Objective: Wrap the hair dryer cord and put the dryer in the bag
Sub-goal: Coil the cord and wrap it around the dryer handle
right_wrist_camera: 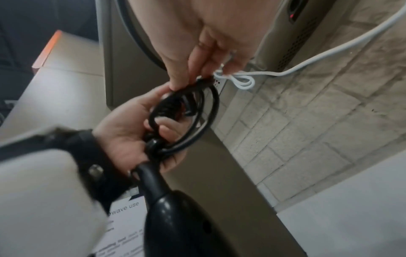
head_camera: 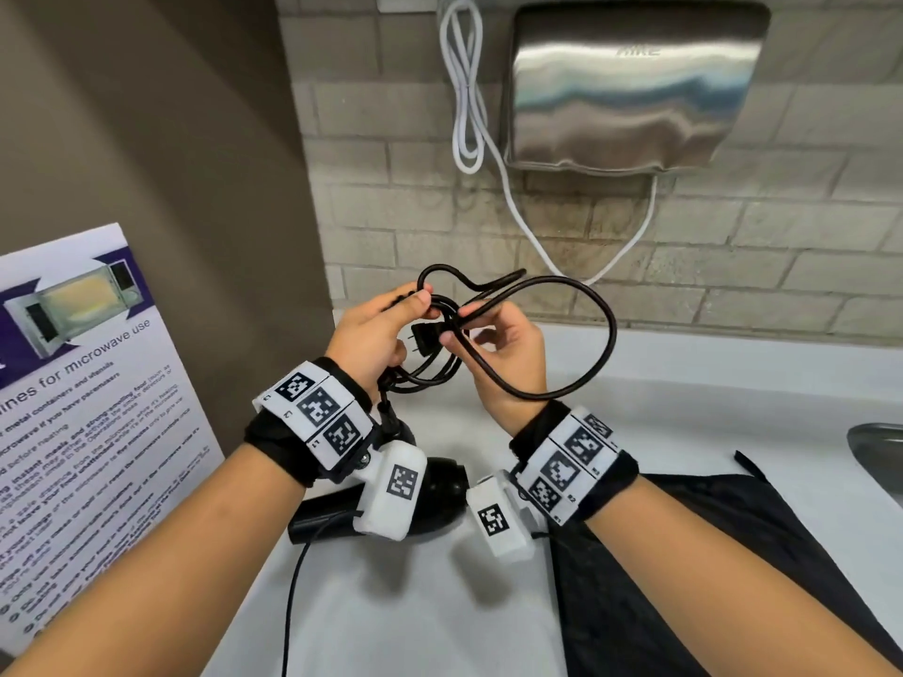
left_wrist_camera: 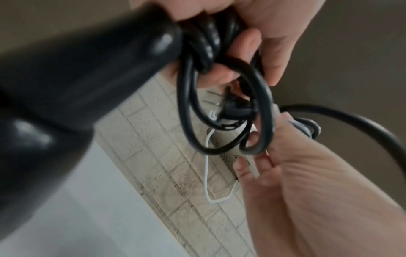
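The black cord (head_camera: pixel 607 334) is gathered into loops above the counter. My left hand (head_camera: pixel 419 299) grips the bundled coils (left_wrist_camera: pixel 186 97), with the plug (head_camera: pixel 424 336) sticking out between my two hands. My right hand (head_camera: pixel 457 325) pinches one strand and holds out a large free loop to the right. The black hair dryer (head_camera: pixel 442 483) sits below my left wrist, its handle end (right_wrist_camera: pixel 153 175) close under the left palm; whether it rests on the counter is unclear. A black bag (head_camera: pixel 694 554) lies flat on the counter at the right.
A steel hand dryer (head_camera: pixel 630 85) hangs on the tiled wall ahead, its white cable (head_camera: pixel 469 95) looped beside it. A microwave-use poster (head_camera: pixel 83 383) leans at the left. The white counter (head_camera: pixel 415 603) stretches toward me. A metal edge (head_camera: pixel 879 447) shows at far right.
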{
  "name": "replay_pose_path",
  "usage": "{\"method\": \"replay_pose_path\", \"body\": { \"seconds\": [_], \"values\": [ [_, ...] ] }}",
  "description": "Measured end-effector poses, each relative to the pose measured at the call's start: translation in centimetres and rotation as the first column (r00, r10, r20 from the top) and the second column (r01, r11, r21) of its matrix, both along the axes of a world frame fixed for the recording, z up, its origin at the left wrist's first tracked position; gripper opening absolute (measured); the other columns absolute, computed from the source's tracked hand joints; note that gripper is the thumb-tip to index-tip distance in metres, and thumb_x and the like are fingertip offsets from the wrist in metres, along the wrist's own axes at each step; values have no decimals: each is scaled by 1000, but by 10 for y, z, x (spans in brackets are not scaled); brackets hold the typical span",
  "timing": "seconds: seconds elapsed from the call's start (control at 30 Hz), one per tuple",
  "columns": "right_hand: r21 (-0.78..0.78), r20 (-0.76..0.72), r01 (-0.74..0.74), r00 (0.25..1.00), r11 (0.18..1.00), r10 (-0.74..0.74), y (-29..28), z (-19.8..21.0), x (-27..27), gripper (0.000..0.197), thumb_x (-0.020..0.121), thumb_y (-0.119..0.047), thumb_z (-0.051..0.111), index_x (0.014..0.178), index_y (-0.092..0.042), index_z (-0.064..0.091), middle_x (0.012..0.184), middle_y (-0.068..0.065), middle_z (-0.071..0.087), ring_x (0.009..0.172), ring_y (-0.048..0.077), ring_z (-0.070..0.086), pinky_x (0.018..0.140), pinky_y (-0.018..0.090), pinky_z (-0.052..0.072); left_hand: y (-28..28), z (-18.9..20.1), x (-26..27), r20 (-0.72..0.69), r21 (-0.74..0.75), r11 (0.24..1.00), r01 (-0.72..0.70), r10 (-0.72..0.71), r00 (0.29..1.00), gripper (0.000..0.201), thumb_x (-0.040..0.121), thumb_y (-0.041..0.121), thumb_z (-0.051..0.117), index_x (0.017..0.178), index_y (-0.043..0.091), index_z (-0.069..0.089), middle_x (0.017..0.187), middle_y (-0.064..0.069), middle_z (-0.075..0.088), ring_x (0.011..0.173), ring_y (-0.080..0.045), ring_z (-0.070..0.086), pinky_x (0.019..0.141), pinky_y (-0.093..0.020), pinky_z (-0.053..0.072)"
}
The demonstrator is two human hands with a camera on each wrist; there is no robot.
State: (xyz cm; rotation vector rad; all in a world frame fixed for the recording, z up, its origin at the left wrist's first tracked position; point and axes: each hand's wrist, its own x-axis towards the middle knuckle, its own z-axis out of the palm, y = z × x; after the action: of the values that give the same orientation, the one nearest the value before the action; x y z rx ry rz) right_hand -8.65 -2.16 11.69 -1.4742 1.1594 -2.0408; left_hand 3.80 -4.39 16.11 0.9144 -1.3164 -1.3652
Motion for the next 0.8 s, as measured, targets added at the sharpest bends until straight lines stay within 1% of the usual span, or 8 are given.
{"method": "replay_pose_path", "body": {
  "seconds": [0.17,0.27,0.37,0.43,0.5,0.63,0.7,0.8],
  "values": [
    [-2,-186,306,935,952,-301,-12,-2,6,47,66,-1,75,71,-31,39,74,-8,48,71,11,46,67,15,37,5,0,-4,5,41,998,53,-53,999,13,90,24,58,98,24,68,94,8,65,35,-4,28,37,-11,26],
    [147,-51,116,993,982,-110,-14,4,6,28,73,1,64,87,-19,52,84,-2,58,79,11,57,75,22,46,7,1,-5,34,18,997,81,-81,996,14,90,21,57,99,22,68,99,6,66,35,-4,28,37,-10,26],
    [173,-209,-44,975,984,80,-12,9,3,34,80,-1,52,88,-34,57,84,-7,61,84,15,60,81,31,48,8,2,-4,71,-34,991,133,-130,989,22,91,16,54,109,17,66,105,0,64,36,-2,31,37,-9,25],
    [145,-414,-29,906,989,88,-11,9,-5,22,81,-14,49,99,-20,59,88,8,64,87,27,61,81,37,48,7,3,0,86,-37,987,155,-152,985,24,91,15,54,112,20,64,103,1,64,37,-2,32,40,-11,24],
    [168,-596,4,797,986,98,-11,2,-20,40,83,-31,47,113,-6,54,95,11,63,90,26,60,80,34,48,6,3,3,111,-13,987,161,-159,981,22,91,19,55,108,28,66,102,7,66,38,-4,26,47,-17,22],
    [201,-821,186,567,962,62,-10,-23,-63,41,91,-41,35,106,-6,50,73,12,59,67,30,57,59,32,40,3,5,10,80,8,993,114,-114,990,18,90,20,55,100,29,67,95,10,65,37,-4,25,50,-20,18],
    [291,-887,446,458,846,64,-12,-36,-80,35,98,-36,30,109,-9,50,85,18,64,79,35,60,62,32,38,3,6,13,49,10,995,102,-103,993,17,92,17,53,102,24,66,90,9,63,34,-1,35,44,-17,19],
    [469,-880,688,414,554,232,-21,-45,-83,37,100,-35,24,117,-15,51,111,16,62,102,33,58,78,36,43,4,5,12,38,6,993,121,-122,992,16,92,15,53,101,20,66,93,1,64,35,-1,38,37,-12,19]
  ]
}}
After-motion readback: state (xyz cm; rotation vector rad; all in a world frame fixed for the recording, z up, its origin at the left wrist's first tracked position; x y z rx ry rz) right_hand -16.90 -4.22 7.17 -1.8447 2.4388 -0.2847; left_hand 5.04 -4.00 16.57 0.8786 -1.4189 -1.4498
